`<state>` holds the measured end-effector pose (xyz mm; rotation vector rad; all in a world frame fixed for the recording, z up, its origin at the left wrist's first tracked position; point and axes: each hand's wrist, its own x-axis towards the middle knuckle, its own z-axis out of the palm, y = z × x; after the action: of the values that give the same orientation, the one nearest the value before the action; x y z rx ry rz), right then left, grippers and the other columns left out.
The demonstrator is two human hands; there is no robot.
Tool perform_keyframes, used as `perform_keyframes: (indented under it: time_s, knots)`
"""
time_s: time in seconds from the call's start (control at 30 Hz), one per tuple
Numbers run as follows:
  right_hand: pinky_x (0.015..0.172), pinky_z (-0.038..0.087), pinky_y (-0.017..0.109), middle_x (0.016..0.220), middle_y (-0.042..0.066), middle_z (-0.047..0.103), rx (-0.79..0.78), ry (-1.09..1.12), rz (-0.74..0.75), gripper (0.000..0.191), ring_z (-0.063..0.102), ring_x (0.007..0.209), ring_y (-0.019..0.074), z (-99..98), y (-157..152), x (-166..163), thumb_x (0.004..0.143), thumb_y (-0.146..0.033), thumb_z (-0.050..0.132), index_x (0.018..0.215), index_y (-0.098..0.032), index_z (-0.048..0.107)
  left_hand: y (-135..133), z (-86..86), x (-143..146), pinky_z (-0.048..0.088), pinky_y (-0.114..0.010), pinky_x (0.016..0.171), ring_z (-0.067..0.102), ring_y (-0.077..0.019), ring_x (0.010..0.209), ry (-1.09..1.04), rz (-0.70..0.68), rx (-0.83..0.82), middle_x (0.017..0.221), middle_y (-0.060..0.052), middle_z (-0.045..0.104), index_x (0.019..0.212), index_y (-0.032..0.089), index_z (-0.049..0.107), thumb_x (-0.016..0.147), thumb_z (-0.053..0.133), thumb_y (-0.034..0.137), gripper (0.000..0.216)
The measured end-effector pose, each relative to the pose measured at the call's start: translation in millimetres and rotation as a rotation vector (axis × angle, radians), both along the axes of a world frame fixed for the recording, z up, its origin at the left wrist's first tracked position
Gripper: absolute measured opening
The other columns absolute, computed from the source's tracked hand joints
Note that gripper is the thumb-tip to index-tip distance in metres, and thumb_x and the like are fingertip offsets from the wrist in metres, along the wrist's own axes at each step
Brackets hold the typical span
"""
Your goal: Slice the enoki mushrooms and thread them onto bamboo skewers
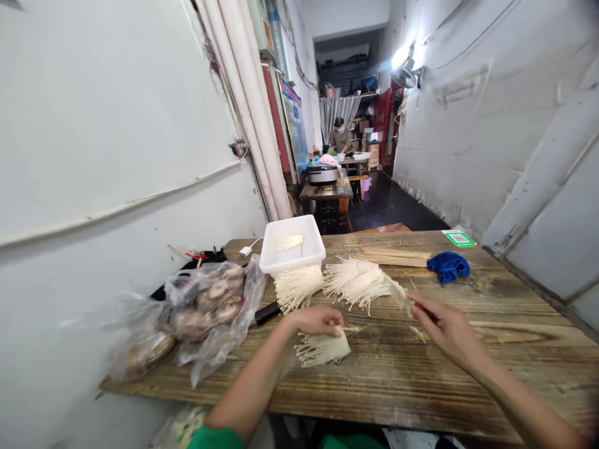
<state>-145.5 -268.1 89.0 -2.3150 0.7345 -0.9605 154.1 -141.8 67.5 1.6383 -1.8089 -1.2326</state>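
My left hand (319, 320) is curled over a small bunch of enoki mushrooms (322, 349) near the table's front edge, with a few thin stems poking out past its fingertips. My right hand (437, 321) pinches a flat, pale strip of enoki (400, 294) between thumb and fingers. That strip reaches the right end of a larger enoki pile (355, 279). Another enoki bunch (299, 287) lies against the front of a white plastic tub (292, 257), which has a few pale pieces inside. A small pale scrap (417, 334) rests below my right fingers.
Clear bags of brown mushrooms (218, 305) fill the table's left end, beside a black handle (267, 313). Wooden skewers (395, 256) lie at the back, touching a blue cloth (448, 268). A QR card (459, 237) sits far right. Another person (342, 138) stands at a distant table.
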Motion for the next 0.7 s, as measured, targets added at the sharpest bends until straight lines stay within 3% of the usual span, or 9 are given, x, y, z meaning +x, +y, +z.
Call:
perform_keyframes:
  time_s: [0.13,0.23,0.3,0.37,0.47,0.57,0.7]
  knots:
    - [0.064,0.051,0.027,0.079,0.006,0.071,0.024,-0.055,0.134,0.034,0.064,0.068,0.0157,56.5,6.4,54.2,0.087,-0.036,0.051,0.106,-0.014,0.069,0.7,-14.1,-26.1,0.045,-0.033,0.077,0.061,-0.0221,0.084,-0.244,0.13,-0.116,0.089,-0.007,0.068,0.089,0.015,0.068,0.075,0.065,0.017,0.014]
    - [0.054,0.046,0.024,0.068,0.003,0.065,0.119,-0.099,0.216,0.035,0.057,0.06,0.0134,77.9,2.0,101.9,0.087,-0.039,0.053,0.104,-0.012,0.068,24.3,-25.4,-28.8,0.041,-0.044,0.097,0.056,-0.0287,0.111,-0.341,0.29,-0.32,0.116,-0.013,0.064,0.114,0.015,0.062,0.081,0.061,0.018,0.033]
    - [0.051,0.043,0.024,0.067,0.003,0.064,0.145,-0.123,0.263,0.037,0.054,0.057,0.0123,85.4,-2.3,137.5,0.085,-0.04,0.055,0.104,-0.011,0.068,48.7,-38.5,-22.9,0.045,-0.041,0.094,0.059,-0.0256,0.106,-0.414,0.448,-0.564,0.113,-0.012,0.066,0.119,0.015,0.059,0.084,0.056,0.016,0.035]
    - [0.053,0.043,0.024,0.071,0.004,0.065,0.138,-0.126,0.31,0.037,0.054,0.058,0.0124,89.6,-7.7,177.2,0.084,-0.04,0.056,0.104,-0.011,0.068,76.2,-55.3,-14.1,0.052,-0.037,0.08,0.065,-0.022,0.088,-0.507,0.651,-0.799,0.095,-0.01,0.07,0.118,0.015,0.058,0.089,0.049,0.017,0.03]
    - [0.059,0.045,0.026,0.074,0.005,0.067,0.085,-0.106,0.357,0.035,0.057,0.064,0.0142,89.3,-19.7,243.5,0.081,-0.035,0.053,0.102,-0.012,0.068,114.7,-80.8,-1.4,0.054,-0.033,0.071,0.066,-0.019,0.073,-0.65,0.877,-0.984,0.084,-0.006,0.07,0.118,0.016,0.056,0.092,0.048,0.021,0.028]
    - [0.063,0.044,0.026,0.069,0.003,0.066,0.073,-0.064,0.305,0.033,0.057,0.064,0.015,79.6,-36.9,312.7,0.077,-0.027,0.05,0.099,-0.013,0.07,139.7,-101.8,7.1,0.055,-0.029,0.072,0.068,-0.0175,0.077,-0.768,0.98,-1.052,0.09,-0.007,0.073,0.118,0.016,0.056,0.092,0.049,0.021,0.028]
    - [0.062,0.043,0.025,0.062,0.001,0.063,0.132,-0.047,0.229,0.027,0.056,0.061,0.0149,61.3,-57.4,395.3,0.074,-0.019,0.05,0.09,-0.013,0.071,146.6,-122.6,14.5,0.056,-0.027,0.074,0.07,-0.0172,0.077,-0.789,1.034,-1.02,0.09,-0.007,0.074,0.114,0.017,0.059,0.089,0.049,0.016,0.027]
